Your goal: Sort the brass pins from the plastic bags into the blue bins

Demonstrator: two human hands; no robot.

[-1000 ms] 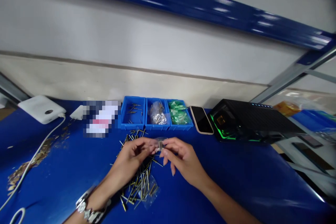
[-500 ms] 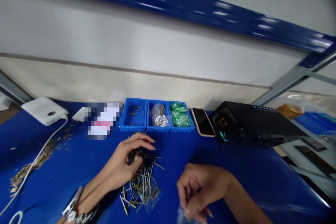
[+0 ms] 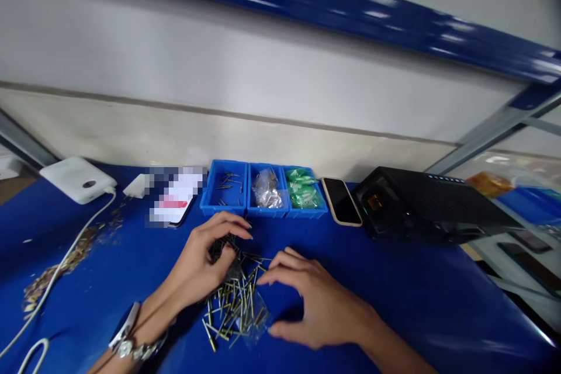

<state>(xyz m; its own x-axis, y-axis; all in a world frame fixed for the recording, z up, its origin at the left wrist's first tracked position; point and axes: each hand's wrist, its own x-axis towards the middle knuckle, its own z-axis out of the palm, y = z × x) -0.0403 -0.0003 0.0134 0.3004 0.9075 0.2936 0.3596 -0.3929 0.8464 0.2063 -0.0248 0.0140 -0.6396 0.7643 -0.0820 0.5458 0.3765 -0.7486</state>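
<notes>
A heap of thin brass and dark metal pins [image 3: 236, 298] lies on the blue table [image 3: 407, 298], partly on a small clear plastic bag [image 3: 256, 322]. My left hand [image 3: 205, 263] arches over the far end of the heap, its fingertips curled on a dark bunch of pins. My right hand [image 3: 315, 298] hovers over the heap's right side with fingers spread and nothing in them, fingertips reaching toward the pins. A metal watch sits on my left wrist.
Three joined blue bins [image 3: 263, 190] at the back hold pins, a clear bag of parts and green parts. A phone [image 3: 342, 201] and a black device [image 3: 433, 204] lie to the right. A white charger [image 3: 79, 180] with cable and brass scraps [image 3: 61, 266] lie left.
My right hand came back from the near edge, where it held a small clear bag, to the pin heap and is now empty. My left hand stayed on the pins.
</notes>
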